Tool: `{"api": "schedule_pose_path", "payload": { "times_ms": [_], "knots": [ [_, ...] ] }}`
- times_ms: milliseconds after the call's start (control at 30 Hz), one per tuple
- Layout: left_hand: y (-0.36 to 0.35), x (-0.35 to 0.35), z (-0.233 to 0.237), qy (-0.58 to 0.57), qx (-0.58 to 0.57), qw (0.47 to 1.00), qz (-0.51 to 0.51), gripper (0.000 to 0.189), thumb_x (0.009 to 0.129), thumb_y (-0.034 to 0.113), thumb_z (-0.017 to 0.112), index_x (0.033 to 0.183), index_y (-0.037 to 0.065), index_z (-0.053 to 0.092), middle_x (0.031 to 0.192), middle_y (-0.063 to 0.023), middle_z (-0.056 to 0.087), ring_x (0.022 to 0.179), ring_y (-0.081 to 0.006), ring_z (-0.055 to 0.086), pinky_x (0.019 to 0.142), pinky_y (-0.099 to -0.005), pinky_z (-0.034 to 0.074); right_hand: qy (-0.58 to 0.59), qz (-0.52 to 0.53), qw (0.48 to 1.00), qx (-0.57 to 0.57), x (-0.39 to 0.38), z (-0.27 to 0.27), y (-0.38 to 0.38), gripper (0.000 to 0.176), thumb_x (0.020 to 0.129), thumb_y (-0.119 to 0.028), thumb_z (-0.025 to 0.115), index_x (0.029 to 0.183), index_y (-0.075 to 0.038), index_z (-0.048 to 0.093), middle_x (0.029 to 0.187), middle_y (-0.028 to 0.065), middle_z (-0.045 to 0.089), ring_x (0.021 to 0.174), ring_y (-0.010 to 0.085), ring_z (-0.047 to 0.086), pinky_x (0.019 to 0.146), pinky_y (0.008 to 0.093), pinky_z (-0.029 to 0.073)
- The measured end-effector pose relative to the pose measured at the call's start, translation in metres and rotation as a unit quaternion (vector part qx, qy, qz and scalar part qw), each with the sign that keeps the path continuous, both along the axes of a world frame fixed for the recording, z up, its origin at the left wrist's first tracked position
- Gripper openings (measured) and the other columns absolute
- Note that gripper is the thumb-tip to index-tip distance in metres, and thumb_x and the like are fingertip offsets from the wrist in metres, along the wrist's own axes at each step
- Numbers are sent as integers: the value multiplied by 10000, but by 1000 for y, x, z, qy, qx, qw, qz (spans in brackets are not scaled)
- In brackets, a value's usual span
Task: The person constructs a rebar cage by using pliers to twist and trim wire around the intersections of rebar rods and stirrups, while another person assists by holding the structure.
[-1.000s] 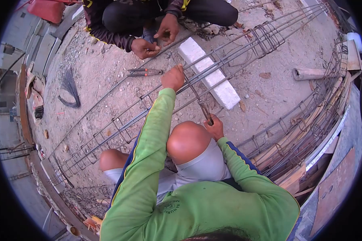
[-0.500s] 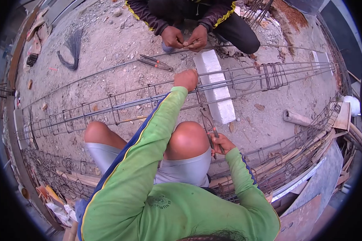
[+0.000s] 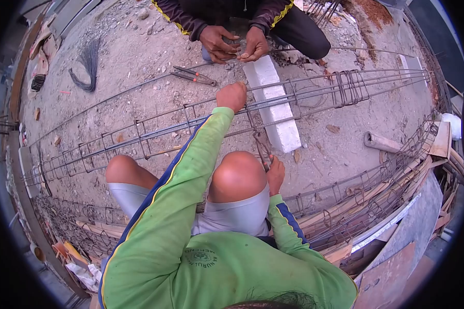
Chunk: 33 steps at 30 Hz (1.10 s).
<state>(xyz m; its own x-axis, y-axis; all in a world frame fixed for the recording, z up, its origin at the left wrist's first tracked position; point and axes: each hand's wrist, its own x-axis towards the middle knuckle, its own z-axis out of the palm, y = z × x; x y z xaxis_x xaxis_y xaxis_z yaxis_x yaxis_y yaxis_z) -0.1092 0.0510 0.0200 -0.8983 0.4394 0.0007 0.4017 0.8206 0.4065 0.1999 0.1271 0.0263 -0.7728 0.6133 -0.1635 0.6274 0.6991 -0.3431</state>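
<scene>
A long rebar cage [image 3: 162,132] with square stirrups runs across the view just in front of my knees. Closed in a fist, my left hand [image 3: 232,97] grips its bars at the far side, left of a white block [image 3: 282,129] lying beneath the cage. My right hand [image 3: 276,174] is wrapped round a pair of pincers [image 3: 263,154] beside my knee. Their jaws point up toward the near bar, close to a stirrup at the block's left edge.
Opposite me crouches another person, hands [image 3: 219,44] together over a single bar. Orange-marked pincers [image 3: 193,76] and a bundle of tie wire [image 3: 90,67] lie on the rubble ground. More cages and wood strips [image 3: 392,193] are piled at right, near a pipe [image 3: 382,142].
My right hand has turned and moved up and slightly left, bringing the pincers more upright beside the cage. The other person's hands have come a little apart. The whole view has shifted slightly.
</scene>
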Motion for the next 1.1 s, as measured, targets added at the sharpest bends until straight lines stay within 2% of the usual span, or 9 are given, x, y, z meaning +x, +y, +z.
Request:
{"api": "schedule_pose_path", "payload": {
  "times_ms": [67,167,267,633,767,933,967,1033,1100],
  "knots": [
    [2,0,4,5,12,1000,-7,363,982,319,406,892,81,664,823,-205,697,777,-391,686,716,-512,541,139,11,979,-150,1,-25,3,438,723,-84,652,1152,-38,579,1002,177,652,941,317,644,753,412,487],
    [4,-5,-11,-9,9,1000,13,349,980,309,408,887,89,663,832,-201,698,780,-394,683,717,-512,541,106,-42,943,-311,-9,-33,-2,285,747,-71,595,1025,-35,643,805,156,659,734,289,651,647,389,479],
    [4,-2,5,-14,15,1000,9,328,967,292,422,875,89,663,833,-200,698,776,-397,683,714,-514,541,133,-10,940,-313,-15,-39,5,224,775,-79,571,974,-44,667,659,148,617,603,260,614,582,371,458],
    [-1,-10,-11,-26,18,1000,0,430,986,358,391,885,67,692,856,-219,699,815,-402,680,763,-513,532,218,-31,878,-424,20,-93,21,358,875,-188,601,1170,14,613,809,116,665,771,247,638,739,359,508],
    [-3,-7,-3,-42,49,998,-4,506,1005,407,360,884,52,699,870,-218,701,839,-402,678,772,-514,527,165,69,921,-345,29,-33,32,373,932,-254,584,1172,31,601,803,96,640,737,213,628,706,360,513],
    [-3,-7,0,-43,61,997,-3,513,1007,400,361,866,46,704,866,-221,699,842,-401,677,776,-513,525,-96,-27,778,-621,21,-3,57,403,936,-323,617,1188,-9,614,861,76,603,689,153,612,623,342,513],
    [-3,-7,1,-44,63,997,-8,513,1007,402,362,871,46,706,868,-221,699,844,-400,677,778,-511,526,-100,-23,778,-620,24,-8,63,403,936,-323,617,1188,-9,614,861,76,603,689,153,612,623,342,513],
    [-5,-3,7,-46,67,997,-6,513,1006,403,363,875,47,707,869,-221,700,845,-398,677,780,-509,526,-49,-85,629,-771,27,-13,70,377,928,-285,615,1192,-17,610,893,81,628,700,161,616,623,324,525],
    [-6,-3,14,-59,62,996,-21,520,1004,417,363,887,48,710,885,-215,703,849,-395,680,787,-509,526,-51,-64,625,-776,24,9,73,369,907,-235,618,1205,-18,595,929,86,640,710,170,624,618,321,532]
  ]
}}
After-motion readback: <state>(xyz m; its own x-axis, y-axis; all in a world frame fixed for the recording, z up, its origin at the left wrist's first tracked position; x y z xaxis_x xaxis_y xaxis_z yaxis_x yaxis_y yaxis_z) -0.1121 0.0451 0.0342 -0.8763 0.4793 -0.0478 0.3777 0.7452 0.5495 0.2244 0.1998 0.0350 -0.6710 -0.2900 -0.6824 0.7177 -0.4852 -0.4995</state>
